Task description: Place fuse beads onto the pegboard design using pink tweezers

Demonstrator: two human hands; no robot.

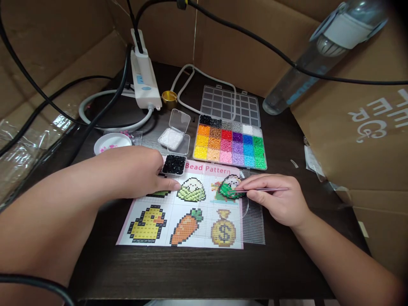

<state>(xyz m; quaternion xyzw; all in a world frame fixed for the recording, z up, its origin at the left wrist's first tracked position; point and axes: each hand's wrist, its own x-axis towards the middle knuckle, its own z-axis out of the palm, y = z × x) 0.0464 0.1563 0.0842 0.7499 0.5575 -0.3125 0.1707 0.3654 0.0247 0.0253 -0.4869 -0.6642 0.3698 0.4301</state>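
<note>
My right hand pinches thin metal tweezers, their tips over a part-built bead figure of green, white and black beads. This figure sits on a clear pegboard laid over a printed bead pattern sheet. My left hand rests on the sheet's upper left with its thumb stretched out flat; its other fingers are mostly hidden. Just beside that hand is a small clear box of black beads; whether the fingers touch it I cannot tell.
Behind the sheet lies a sectioned case of coloured beads, its clear lid folded back. A box of white beads, a white dish, a gold cup and a power strip stand left. A bottle leans right; cables hang across.
</note>
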